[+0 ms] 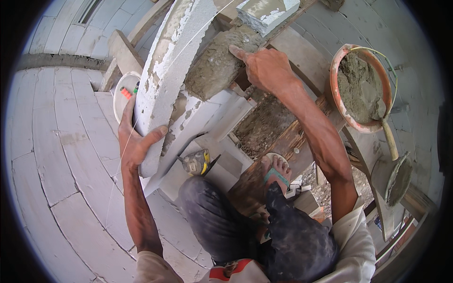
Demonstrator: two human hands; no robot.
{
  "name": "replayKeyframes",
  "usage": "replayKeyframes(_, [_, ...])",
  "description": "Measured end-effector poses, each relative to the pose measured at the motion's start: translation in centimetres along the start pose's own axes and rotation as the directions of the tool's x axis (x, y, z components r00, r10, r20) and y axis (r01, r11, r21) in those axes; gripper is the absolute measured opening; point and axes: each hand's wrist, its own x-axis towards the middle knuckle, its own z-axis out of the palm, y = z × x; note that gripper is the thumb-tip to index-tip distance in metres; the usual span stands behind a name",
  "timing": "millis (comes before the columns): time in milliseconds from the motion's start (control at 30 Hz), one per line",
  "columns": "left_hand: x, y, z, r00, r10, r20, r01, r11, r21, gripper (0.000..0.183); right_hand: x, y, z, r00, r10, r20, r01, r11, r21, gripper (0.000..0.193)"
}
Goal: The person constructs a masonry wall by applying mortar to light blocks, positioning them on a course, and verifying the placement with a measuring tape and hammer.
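My left hand is closed around the near end of a long white lightweight block, thumb on one side and fingers on the other. The block stands on the wall beside a thick bed of wet grey mortar. On that mortar rests the forefinger of my right hand, stretched out; the other fingers curl under, partly hidden, and I see nothing held in them. Another white block sits at the far end of the mortar. A thin white string runs along the left block and past my left hand.
At the right stands an orange-rimmed bucket of mortar with a wooden-handled trowel in it. A mortar-crusted round container is below. My foot rests on a wooden plank. A yellow-and-black tool lies near my knee.
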Motion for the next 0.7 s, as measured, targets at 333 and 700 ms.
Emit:
replayKeyframes(333, [-0.6, -0.5, -0.1, 1.0, -0.011, 0.008, 0.011, 0.999, -0.044, 0.121, 1.9, 1.8, 0.5, 0.995, -0.042, -0.089, 0.048, 0.997, 0.056, 0.045])
replayKeyframes(700, [-1.2, -1.2, -0.3, 0.999, -0.037, -0.011, 0.037, 0.998, -0.042, 0.124, 5.7, 1.6, -0.7, 0.997, -0.043, 0.065, 0.045, 0.999, -0.03, 0.044])
